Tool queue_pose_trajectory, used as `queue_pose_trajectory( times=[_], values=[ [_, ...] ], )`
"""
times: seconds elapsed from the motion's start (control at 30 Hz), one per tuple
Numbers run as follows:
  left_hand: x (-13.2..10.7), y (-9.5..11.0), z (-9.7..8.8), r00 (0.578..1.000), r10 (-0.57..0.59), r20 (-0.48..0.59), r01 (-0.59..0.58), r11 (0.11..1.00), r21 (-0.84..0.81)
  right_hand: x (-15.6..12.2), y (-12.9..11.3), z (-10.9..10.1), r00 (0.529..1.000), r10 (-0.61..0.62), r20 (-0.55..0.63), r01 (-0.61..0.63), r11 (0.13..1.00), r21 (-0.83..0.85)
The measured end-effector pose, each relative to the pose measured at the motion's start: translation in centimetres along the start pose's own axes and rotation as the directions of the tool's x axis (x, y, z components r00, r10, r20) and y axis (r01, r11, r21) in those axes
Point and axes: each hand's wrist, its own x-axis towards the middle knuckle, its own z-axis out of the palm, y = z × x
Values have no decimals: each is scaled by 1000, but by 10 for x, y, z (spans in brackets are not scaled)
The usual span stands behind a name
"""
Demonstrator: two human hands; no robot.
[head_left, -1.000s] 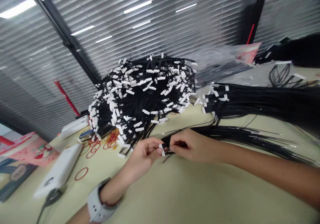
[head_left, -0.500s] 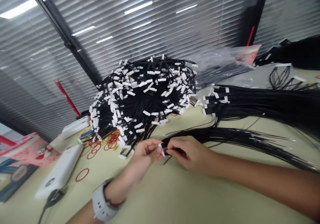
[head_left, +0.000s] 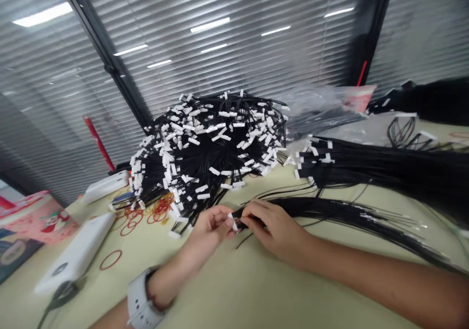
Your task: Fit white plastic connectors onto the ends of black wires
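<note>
My left hand pinches a small white connector at the end of a thin black wire. My right hand is closed on the same wire end, fingertips meeting the left hand's. The wire belongs to a loose bundle of black wires that trails to the right across the pale yellow table. A grey watch sits on my left wrist. Just behind my hands rises a big heap of black wires with white connectors.
A second thick bundle of black wires lies at the right, clear plastic bags behind it. Red rubber bands are scattered left of the heap. A white power bank, a white box and a pink box sit at the left.
My right hand has slid a little left along the wire end toward my left hand; the view has shifted slightly. The connector stays pinched between both hands.
</note>
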Motion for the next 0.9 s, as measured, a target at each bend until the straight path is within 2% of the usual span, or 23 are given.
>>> queue_pose_trajectory(
  times=[0.17,0.33,0.5,0.7,0.9],
  values=[
    [0,0,-1,1000,20,23,-20,1000,8,-1,0,2,999,34,26,-34,999,16],
    [3,-1,-2,999,-17,46,17,1000,0,-4,4,1,994,94,50,-93,995,-26],
    [7,-5,1,998,-17,53,14,998,55,-4,10,-2,994,37,105,-23,991,-129],
    [1,-4,3,988,102,115,-128,961,245,-4,16,-3,979,-80,187,110,982,-152],
    [1,-7,-1,962,168,216,-248,866,433,-3,16,-7,953,-87,291,145,972,-184]
  ],
)
